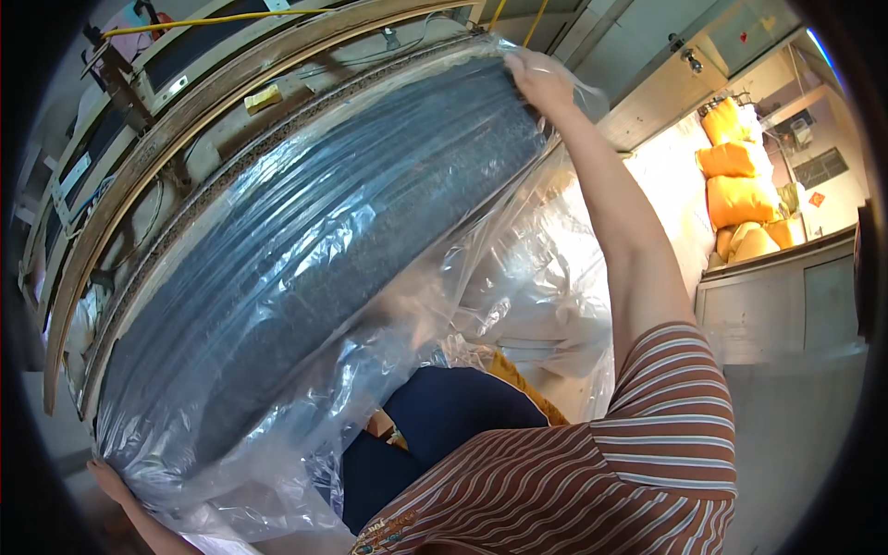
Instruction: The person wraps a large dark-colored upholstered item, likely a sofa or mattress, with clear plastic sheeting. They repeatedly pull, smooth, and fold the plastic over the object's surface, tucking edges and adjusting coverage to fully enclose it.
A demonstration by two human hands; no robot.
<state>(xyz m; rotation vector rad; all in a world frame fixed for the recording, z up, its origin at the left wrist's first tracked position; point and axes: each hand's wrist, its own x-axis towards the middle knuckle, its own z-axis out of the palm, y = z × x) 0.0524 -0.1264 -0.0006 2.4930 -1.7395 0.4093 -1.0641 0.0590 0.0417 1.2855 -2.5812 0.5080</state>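
A wide, glossy sheet of clear crinkled plastic film [370, 361] lies over a long, dark blue-grey, matte-textured slab [370, 264], its long axis running diagonally from near left to far right, between the two hands; loose film sags past the slab's near edge. Beyond the far edge runs a long pale-brown wooden rail [139, 159], with a small yellow block [264, 99] beside it. The right hand [543, 81], at the far-right corner, has its fingers closed on gathered film; the left hand [111, 481] meets the film at the near-left corner, though I cannot tell whether it pinches.
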